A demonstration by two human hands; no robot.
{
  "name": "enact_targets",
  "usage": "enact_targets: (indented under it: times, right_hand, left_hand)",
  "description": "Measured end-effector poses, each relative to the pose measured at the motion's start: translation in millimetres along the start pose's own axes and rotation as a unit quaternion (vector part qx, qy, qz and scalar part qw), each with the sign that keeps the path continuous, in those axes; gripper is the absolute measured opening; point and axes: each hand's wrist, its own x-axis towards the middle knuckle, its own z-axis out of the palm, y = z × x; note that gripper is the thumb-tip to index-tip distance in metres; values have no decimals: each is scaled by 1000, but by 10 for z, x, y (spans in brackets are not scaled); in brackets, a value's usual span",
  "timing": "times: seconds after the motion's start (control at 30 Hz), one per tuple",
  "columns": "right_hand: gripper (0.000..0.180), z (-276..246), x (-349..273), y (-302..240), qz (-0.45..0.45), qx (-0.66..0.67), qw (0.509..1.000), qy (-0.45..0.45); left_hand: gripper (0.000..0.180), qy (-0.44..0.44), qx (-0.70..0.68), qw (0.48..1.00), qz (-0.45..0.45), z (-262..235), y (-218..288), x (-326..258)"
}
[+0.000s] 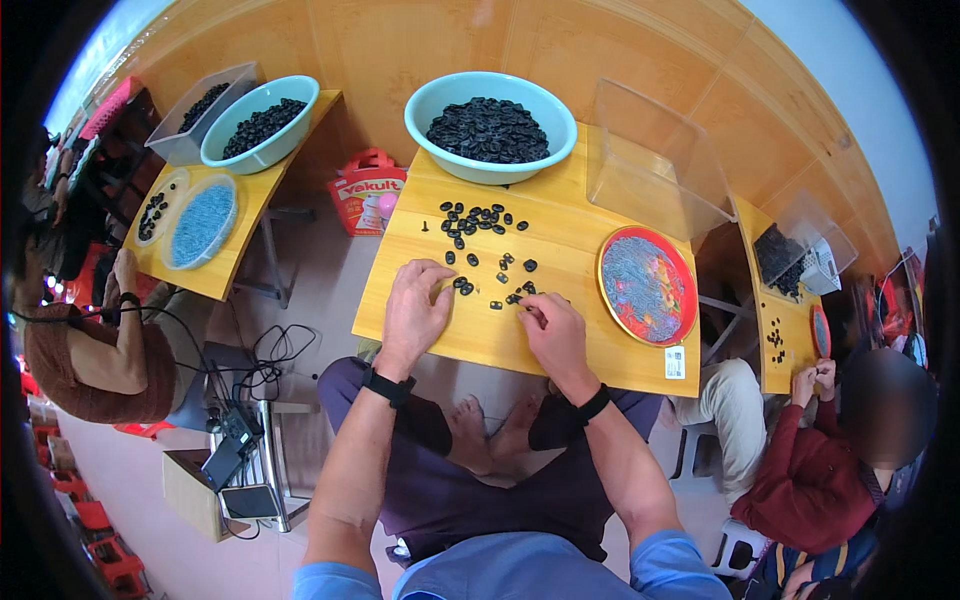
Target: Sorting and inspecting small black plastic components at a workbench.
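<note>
On smooth wooden table (pixel 560 340), both hands (fingers curled) (pixel 418 305) (pixel 553 335), glossy black beads (pixel 478 222)

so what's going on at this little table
A person sits at a small yellow wooden table, both hands among small black plastic pieces scattered across it. The left hand rests flat by a few pieces; the right hand pinches at one near the front edge. Behind stand a teal plastic bowl heaped with more pieces and an empty clear plastic bin; a round red plate of grey-blue bits lies to the right.
</note>
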Motion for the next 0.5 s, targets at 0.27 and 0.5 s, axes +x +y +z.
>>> enact_targets:
  times: [0.27, 0.5]
  right_hand:
    - [10, -12, -53, 121, 66, 47, 996, 36]
    - [8, 39, 12, 47, 39, -50, 998, 28]
  left_hand:
    - [24, -60, 56, 995, 51, -24, 147, 19]
    - [23, -64, 82, 993, 64, 10, 206, 51]
